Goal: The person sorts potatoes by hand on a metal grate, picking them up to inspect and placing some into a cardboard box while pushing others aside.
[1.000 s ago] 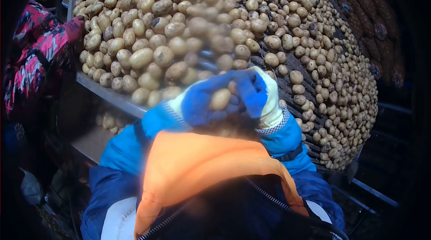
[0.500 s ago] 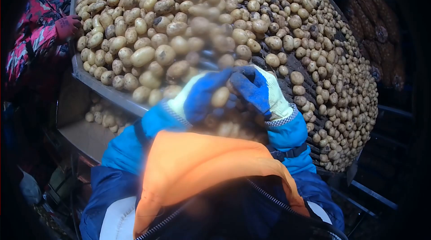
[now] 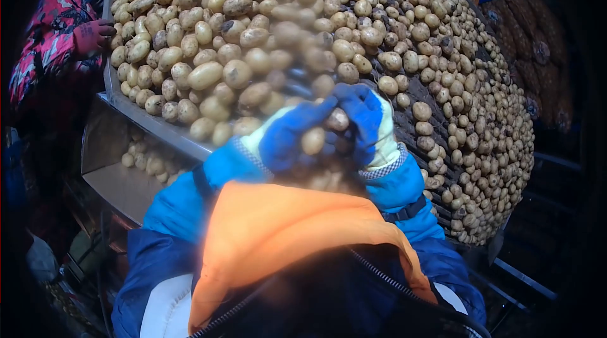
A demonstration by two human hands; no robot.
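Note:
Both my hands wear blue-coated gloves with pale yellow-green backs and meet just above the near edge of the potato pile. My left hand (image 3: 286,139) is curled around a small pale potato (image 3: 312,140). Close beside it, my right hand (image 3: 363,120) has its fingers closed at another potato (image 3: 337,119), which shows between the two hands. The fingertips of both hands almost touch. Smeared spots on the view blur the area about my left hand, and the undersides of the fingers are hidden. Below the hands, more potatoes (image 3: 325,180) appear blurred.
A large heap of potatoes (image 3: 471,123) covers the dark slatted surface (image 3: 414,101) ahead, bordered by a metal rim (image 3: 161,131). A lower bin (image 3: 114,186) holds several potatoes at left. A person's pink-gloved hand (image 3: 93,38) rests at the left rim. Filled net sacks (image 3: 537,47) lie at right.
My right hand has turned and shifted slightly left and down, and a potato now shows plainly between the hands. Something orange has appeared at the top right edge of the heap.

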